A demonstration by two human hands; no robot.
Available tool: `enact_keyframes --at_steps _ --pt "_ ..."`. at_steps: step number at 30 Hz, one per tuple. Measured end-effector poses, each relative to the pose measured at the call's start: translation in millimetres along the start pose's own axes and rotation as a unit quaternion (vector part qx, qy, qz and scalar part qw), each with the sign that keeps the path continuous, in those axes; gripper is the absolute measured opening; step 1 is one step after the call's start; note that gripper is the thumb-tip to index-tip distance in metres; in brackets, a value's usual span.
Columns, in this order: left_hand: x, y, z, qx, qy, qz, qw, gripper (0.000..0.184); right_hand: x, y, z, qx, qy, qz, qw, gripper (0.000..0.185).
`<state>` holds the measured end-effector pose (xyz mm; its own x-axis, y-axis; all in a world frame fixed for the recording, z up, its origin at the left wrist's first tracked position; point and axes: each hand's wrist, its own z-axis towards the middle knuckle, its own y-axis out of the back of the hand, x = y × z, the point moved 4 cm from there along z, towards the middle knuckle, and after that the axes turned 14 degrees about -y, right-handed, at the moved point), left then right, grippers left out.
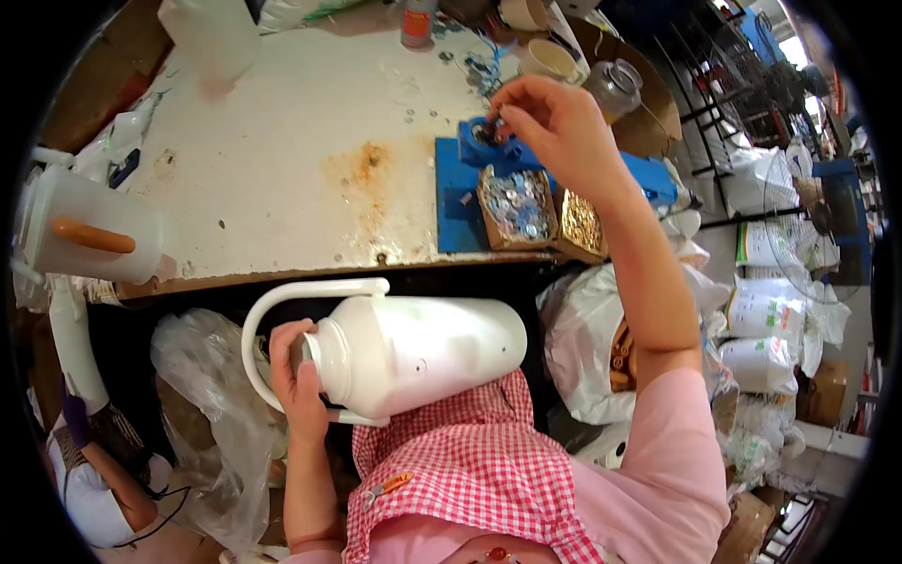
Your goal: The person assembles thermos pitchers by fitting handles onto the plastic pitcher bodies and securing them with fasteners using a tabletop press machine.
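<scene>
A white bottle-shaped container [432, 352] with a large curved handle lies on its side across the lap. My left hand [299, 376] grips its open neck, fingers at the rim. My right hand [540, 117] is raised over the end of a blue metal tool [479, 141], its thumb and fingers pinched together; what they hold, if anything, is too small to name. Below that hand, a cardboard box of small silvery pieces [519, 205] stands on a blue plate [451, 207], beside a box of gold-coloured pieces [581, 226].
The worn white table [282, 188] carries a spray can [417, 21], a cup [548, 60] and a glass jar [615, 86]. A white jug [94, 226] stands at the left edge. Plastic bags [587, 348] lie right of the lap. Another person [103, 470] is at lower left.
</scene>
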<state>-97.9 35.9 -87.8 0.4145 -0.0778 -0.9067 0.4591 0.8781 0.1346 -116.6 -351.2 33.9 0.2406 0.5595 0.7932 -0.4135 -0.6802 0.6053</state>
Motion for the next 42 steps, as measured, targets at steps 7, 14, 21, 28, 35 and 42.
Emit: enact_keyframes --at_steps 7,14,21,28,35,42 --pt "2 2 -4 0.006 -0.020 0.051 0.998 0.051 -35 0 -77 -0.114 -0.018 0.031 0.993 0.013" --pt "5 -5 1 -0.002 0.026 0.037 0.999 0.052 -127 -41 -64 -0.036 -0.066 -0.218 0.973 0.015" --pt "3 -5 -1 -0.017 0.033 0.035 0.999 0.051 -127 -42 -63 -0.038 -0.057 -0.221 0.973 0.010" --pt "6 -5 3 0.000 0.033 0.038 0.999 0.049 -110 -18 -82 -0.106 -0.101 -0.063 0.987 0.012" --pt "-1 -5 9 0.048 -0.019 0.086 0.995 0.050 -4 9 -35 -0.273 0.231 -0.015 0.934 0.015" --pt "-7 -5 7 0.026 -0.032 0.104 0.994 0.045 3 1 -15 -0.285 0.373 -0.201 0.860 0.016"
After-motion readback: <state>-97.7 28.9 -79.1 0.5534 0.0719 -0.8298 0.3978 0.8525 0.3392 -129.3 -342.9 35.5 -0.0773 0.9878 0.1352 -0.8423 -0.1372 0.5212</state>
